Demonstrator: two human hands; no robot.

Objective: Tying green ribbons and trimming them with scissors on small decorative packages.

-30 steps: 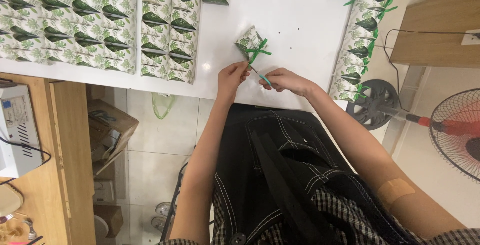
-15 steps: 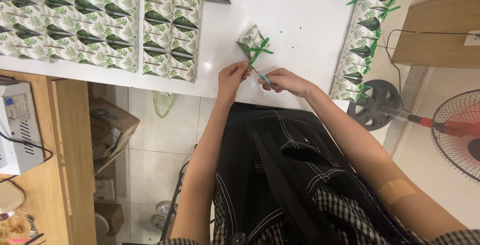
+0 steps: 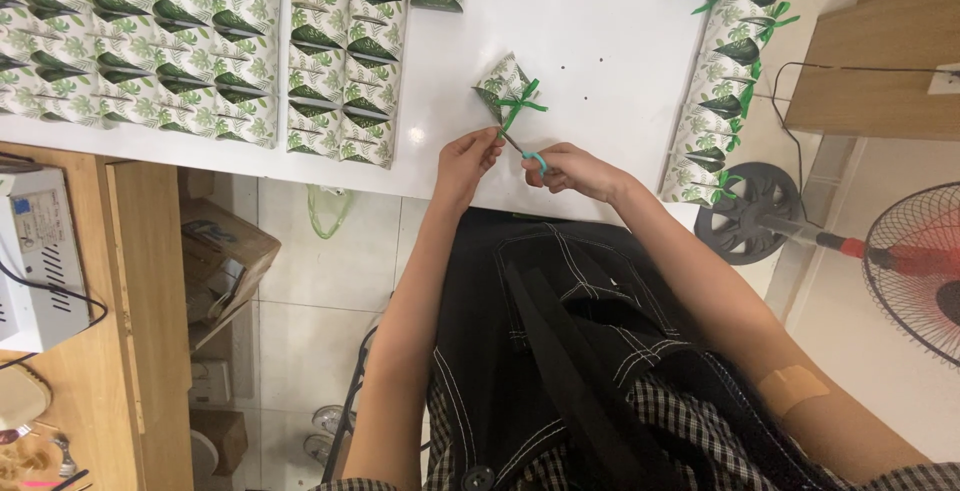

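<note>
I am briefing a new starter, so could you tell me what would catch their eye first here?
First, the left hand and right hand at the white table edge, working scissors at a leaf-print box tied with green ribbon. Then the rows of matching boxes at far left.

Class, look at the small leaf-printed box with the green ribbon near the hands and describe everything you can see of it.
The small box is pyramid-like, apparently folded card, white with a green leaf print and one dark green leaf panel. A green ribbon is tied round it in a bow. It lies tilted on the white table, apart from the rows of similar boxes. The left hand and right hand are just below it; the right holds small scissors with teal handles, blades pointing towards the ribbon. Whether they touch it is unclear.
</note>
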